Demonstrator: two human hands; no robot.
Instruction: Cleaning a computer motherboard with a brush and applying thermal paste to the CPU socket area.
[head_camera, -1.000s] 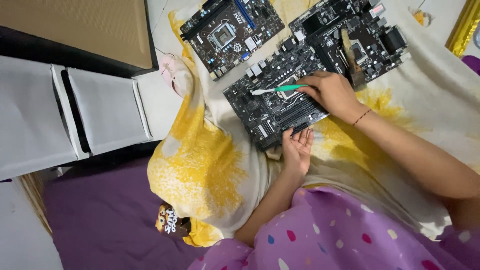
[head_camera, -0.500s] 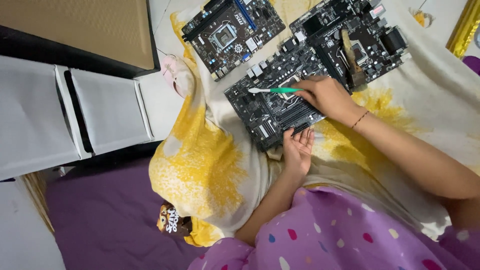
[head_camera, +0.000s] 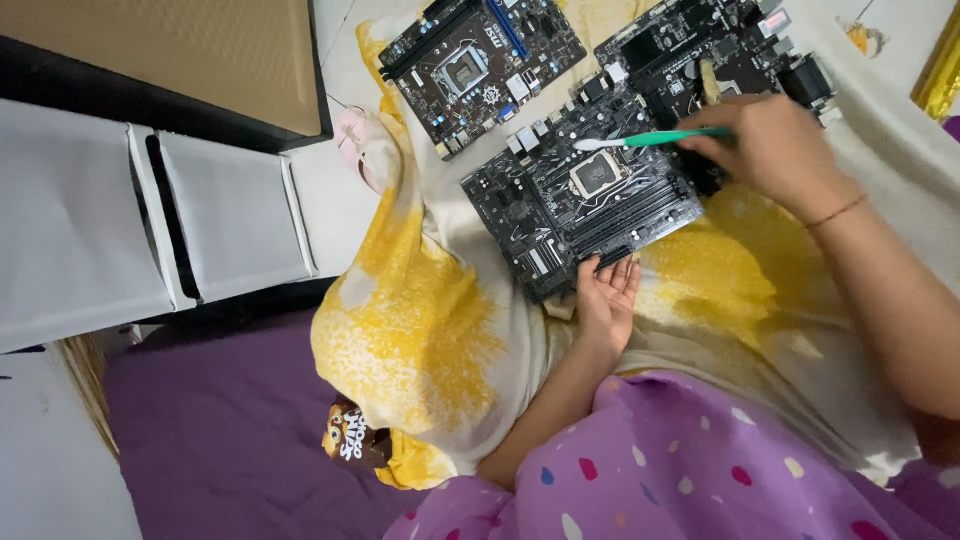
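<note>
yellow-white cloth (head_camera: 420, 330), 3 motherboards (head_camera: 580, 195) on it

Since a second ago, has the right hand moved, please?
Yes: the right hand, holding the toothbrush, has drawn rightward off the middle motherboard, uncovering its socket.

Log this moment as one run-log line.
right hand: holds green toothbrush, bristles over middle motherboard | left hand: steadies board's near edge | surface: yellow-white cloth | nearby: two more motherboards
</note>
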